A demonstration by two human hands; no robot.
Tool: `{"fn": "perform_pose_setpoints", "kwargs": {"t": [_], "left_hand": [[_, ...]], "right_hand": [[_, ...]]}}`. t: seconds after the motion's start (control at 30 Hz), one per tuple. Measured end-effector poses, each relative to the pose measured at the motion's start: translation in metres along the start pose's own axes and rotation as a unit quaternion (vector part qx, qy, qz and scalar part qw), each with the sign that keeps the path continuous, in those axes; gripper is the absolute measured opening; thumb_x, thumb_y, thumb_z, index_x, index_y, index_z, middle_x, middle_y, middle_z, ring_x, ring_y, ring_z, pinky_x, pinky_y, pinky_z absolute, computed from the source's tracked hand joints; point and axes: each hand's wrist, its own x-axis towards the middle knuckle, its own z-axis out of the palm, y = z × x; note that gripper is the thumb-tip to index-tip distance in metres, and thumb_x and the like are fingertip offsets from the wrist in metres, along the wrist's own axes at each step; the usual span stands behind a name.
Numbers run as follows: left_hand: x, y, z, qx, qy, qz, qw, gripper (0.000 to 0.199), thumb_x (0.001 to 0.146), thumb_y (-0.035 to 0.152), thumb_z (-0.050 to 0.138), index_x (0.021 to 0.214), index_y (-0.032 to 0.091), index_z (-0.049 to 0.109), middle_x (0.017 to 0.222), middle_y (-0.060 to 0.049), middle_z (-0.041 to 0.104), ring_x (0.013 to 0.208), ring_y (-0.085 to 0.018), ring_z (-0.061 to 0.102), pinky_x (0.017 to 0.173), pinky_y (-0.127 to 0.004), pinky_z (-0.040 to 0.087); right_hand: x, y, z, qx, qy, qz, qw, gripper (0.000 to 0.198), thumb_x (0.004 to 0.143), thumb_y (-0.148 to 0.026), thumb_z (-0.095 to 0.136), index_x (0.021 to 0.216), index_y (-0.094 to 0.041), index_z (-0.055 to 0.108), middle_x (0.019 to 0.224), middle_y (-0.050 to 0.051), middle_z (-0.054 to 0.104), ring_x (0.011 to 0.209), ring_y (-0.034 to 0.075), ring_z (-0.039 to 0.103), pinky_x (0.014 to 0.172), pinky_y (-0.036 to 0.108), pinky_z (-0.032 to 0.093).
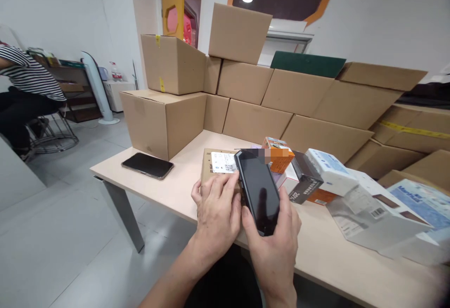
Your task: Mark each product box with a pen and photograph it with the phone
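My right hand (272, 242) grips a black phone-like handheld device (262, 193) by its lower sides, its dark screen tilted up toward me. Its top end is just beside a white printed label (224, 162) with a square code. That label lies on a small brown cardboard box (207, 154) at the table's front edge. Over the near part of this box is my left hand (218, 205), its fingers bent and close together against it, fingertips by the label's lower edge. Much of the box is hidden by my hands and the device.
A second phone (147, 165) lies face up on the table (190, 167), at the left. Small product boxes (304, 176) and white packages (330, 169) crowd the right side. Large cartons (258, 116) are stacked along the back. Further left, a person in a striped top (33, 71) sits on a stool.
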Motion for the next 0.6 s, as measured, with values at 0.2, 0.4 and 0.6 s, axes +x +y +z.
{"fn": "perform_pose_setpoints", "kwargs": {"t": [0.2,0.4,0.6], "left_hand": [[0.0001,-0.0009,0.0017,0.018,0.000,0.007,1.000,0.046,0.093,0.015,0.049,0.139,0.020,0.047,0.128,-0.009,0.063,0.119,-0.026,0.054,0.107,-0.051,0.023],[-0.0013,-0.0007,0.0040,0.029,0.012,0.012,0.999,0.047,0.093,0.016,0.051,0.140,0.019,0.046,0.129,-0.009,0.064,0.117,-0.026,0.055,0.107,-0.051,0.022],[-0.0012,-0.0033,0.0056,0.042,0.019,0.025,0.999,0.040,0.093,0.019,0.054,0.133,0.019,0.052,0.126,-0.010,0.065,0.118,-0.027,0.056,0.107,-0.051,0.022]], "right_hand": [[-0.0006,0.0006,0.0003,0.002,-0.002,0.003,1.000,0.079,0.085,-0.049,0.065,0.151,-0.020,0.034,0.140,0.019,0.050,0.128,0.035,0.047,0.100,0.054,0.042],[0.0003,0.0002,0.0005,0.006,0.001,0.012,1.000,0.083,0.083,-0.050,0.067,0.152,-0.018,0.033,0.139,0.020,0.051,0.127,0.036,0.047,0.100,0.055,0.043],[-0.0010,0.0057,-0.0046,0.016,0.030,0.048,0.998,0.086,0.081,-0.053,0.067,0.152,-0.018,0.034,0.139,0.020,0.052,0.129,0.037,0.049,0.101,0.055,0.043]]}}
